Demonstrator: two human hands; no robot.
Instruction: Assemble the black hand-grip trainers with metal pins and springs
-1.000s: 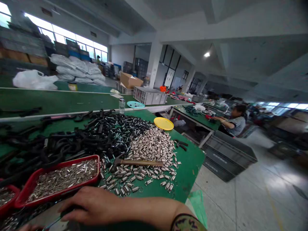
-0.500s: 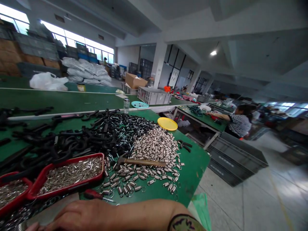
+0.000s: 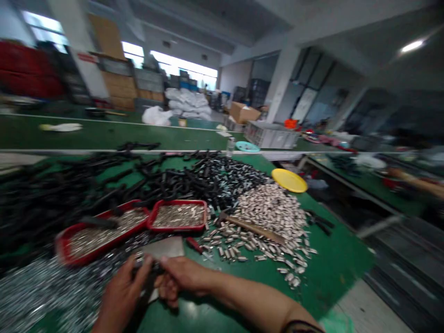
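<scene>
At the front edge, my left hand is closed around a dark, elongated black part. A small shiny metal piece shows at its upper end, blurred. My right hand meets the same part from the right, its fingers curled and pinching it. Below both hands lies a flat grey plate. Just beyond the plate are a red-handled tool and two red trays, a right one and a left one, filled with small metal pins.
A hammer lies against a heap of springs. Black parts cover the left and back. Loose metal pieces spread at front left. Pliers and a yellow lid lie right. A grey crate stands behind.
The view has swung left and down, so the table contents appear farther right. Both hands now show together on the black part; earlier the right hand was partly at the lower edge.
</scene>
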